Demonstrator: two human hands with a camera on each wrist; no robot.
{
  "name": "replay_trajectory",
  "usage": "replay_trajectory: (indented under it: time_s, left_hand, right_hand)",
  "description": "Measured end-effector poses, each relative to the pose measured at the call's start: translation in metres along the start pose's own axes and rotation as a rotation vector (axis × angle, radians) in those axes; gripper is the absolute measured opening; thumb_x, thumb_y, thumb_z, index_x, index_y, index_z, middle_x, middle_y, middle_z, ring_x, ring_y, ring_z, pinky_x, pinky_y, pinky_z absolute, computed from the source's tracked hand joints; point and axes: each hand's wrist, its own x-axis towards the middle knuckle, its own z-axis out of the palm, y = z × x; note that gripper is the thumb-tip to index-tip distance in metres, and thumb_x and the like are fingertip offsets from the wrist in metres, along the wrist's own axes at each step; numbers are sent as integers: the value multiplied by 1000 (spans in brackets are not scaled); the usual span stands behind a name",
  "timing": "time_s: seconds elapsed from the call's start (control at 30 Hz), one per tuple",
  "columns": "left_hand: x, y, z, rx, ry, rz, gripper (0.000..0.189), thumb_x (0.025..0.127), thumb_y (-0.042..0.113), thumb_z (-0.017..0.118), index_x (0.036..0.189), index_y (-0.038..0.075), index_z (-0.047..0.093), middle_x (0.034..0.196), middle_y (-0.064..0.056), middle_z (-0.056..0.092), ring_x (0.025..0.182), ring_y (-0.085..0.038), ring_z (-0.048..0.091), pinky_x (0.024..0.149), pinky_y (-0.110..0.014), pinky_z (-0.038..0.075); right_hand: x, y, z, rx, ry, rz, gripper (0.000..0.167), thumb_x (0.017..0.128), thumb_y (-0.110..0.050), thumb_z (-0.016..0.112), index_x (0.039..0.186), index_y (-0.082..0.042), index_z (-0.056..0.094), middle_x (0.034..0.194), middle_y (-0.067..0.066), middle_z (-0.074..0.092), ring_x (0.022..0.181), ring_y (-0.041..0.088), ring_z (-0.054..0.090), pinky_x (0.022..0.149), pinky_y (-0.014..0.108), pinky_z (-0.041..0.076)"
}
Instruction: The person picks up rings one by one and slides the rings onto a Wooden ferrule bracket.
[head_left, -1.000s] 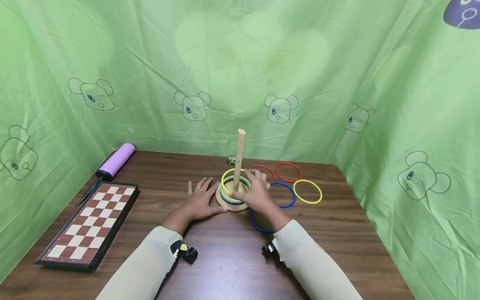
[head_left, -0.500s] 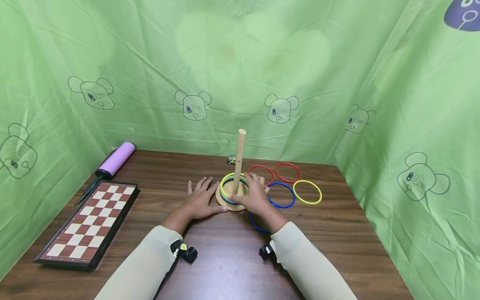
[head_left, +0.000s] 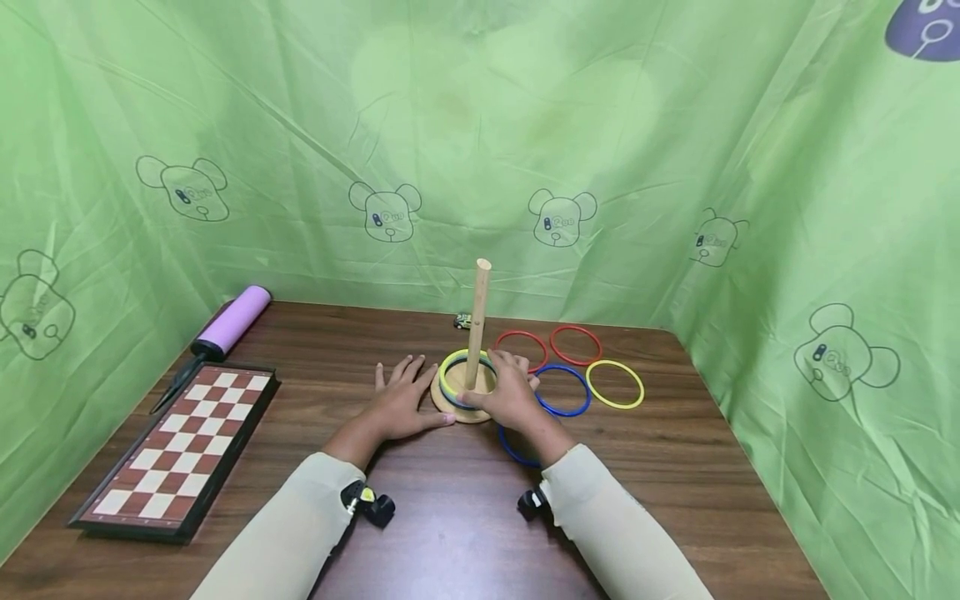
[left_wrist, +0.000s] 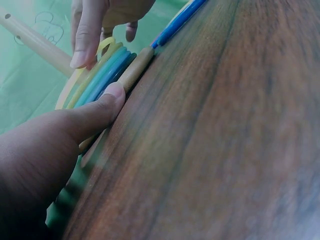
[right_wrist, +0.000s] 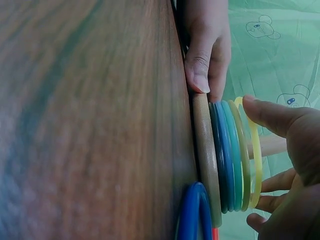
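Note:
A round wooden base (head_left: 480, 412) with an upright wooden peg (head_left: 478, 317) stands mid-table. Several rings are stacked around the peg: blue (right_wrist: 222, 155), turquoise (right_wrist: 233, 155) and dull yellow (right_wrist: 243, 170). Topmost is a bright yellow ring (right_wrist: 256, 165), slightly tilted over the stack. My right hand (head_left: 513, 392) holds this ring between thumb and fingers, which sit at opposite sides of it. My left hand (head_left: 402, 400) lies left of the base with fingers spread, its thumb (left_wrist: 114, 95) pressing the base's edge.
Right of the base lie two red rings (head_left: 576, 327), two blue rings (head_left: 564, 414) and another yellow ring (head_left: 615, 407). A toy car (head_left: 462, 321) stands behind the peg. At left are a checkered board (head_left: 187, 442) and a purple hand pump (head_left: 237, 318).
The bright yellow ring has come down the peg and levelled over the stack, my right hand moving slightly down and left with it. My left hand has stayed put.

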Motion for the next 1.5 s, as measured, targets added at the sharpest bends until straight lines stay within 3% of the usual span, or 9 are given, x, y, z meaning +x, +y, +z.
replay_trajectory:
  time_s: [0.93, 1.23, 1.37, 1.5]
  left_hand:
    - [-1, 1, -3, 10, -17, -12, 111, 90, 83, 67, 172, 13, 37, 180, -23, 26, 170, -47, 15, 126, -86, -3]
    - [0, 2, -2, 4, -18, -17, 112, 90, 84, 67, 172, 15, 37, 180, -22, 26, 171, -45, 14, 127, -85, -4]
    - [1, 1, -1, 2, -25, -19, 112, 89, 84, 66, 172, 15, 36, 181, -22, 25, 171, -46, 13, 127, -84, -4]
    - [2, -1, 0, -1, -25, -22, 112, 89, 84, 67, 172, 16, 36, 181, -22, 25, 171, -46, 13, 127, -84, -5]
  right_hand:
    - [-3, 0, -3, -13, -35, -31, 105, 84, -48, 95, 168, -10, 44, 171, 19, 41, 155, 44, 36, 116, 78, 25]
    - [-9, 12, -23, 3, -23, -35, 105, 87, -49, 92, 170, -12, 40, 174, 19, 36, 157, 44, 28, 115, 76, 22]
    - [-13, 24, -39, -8, -5, -3, 105, 89, -49, 90, 172, -14, 36, 176, 19, 30, 159, 45, 21, 115, 75, 22]
    - [-14, 44, -55, -47, 22, 35, 103, 92, -52, 86, 173, -16, 34, 178, 20, 26, 161, 47, 18, 119, 81, 20]
